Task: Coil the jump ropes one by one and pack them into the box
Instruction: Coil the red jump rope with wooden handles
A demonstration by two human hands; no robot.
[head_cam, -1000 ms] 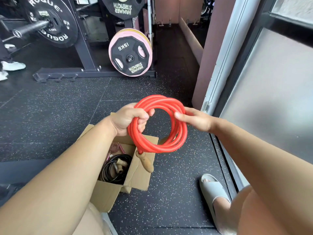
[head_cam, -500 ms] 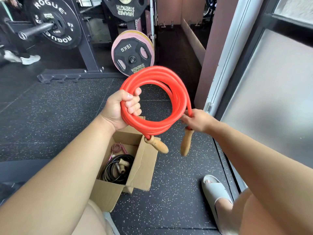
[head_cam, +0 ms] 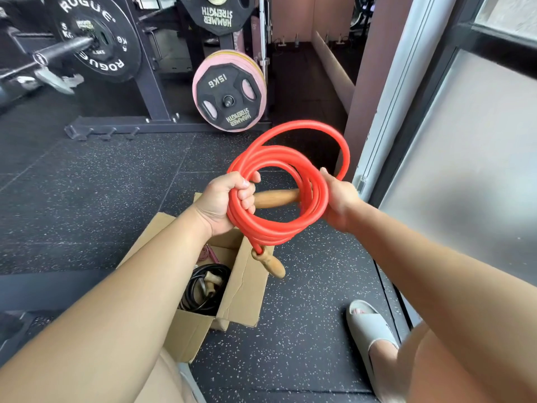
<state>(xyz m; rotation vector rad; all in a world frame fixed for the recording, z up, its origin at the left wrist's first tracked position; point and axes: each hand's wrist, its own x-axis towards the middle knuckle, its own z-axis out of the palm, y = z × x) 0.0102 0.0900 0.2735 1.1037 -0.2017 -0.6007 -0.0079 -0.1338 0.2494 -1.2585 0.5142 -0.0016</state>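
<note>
Box holds black rope, pink rope.

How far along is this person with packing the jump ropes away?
Done: a coiled black jump rope lies in the open cardboard box, beside a thin pinkish cord. In hand: the red rubber jump rope, wound into loops, gripped by the left hand and right hand; one wooden handle crosses the coil, the other dangles. Left: placing this coil in the box. No other loose ropes show.
</note>
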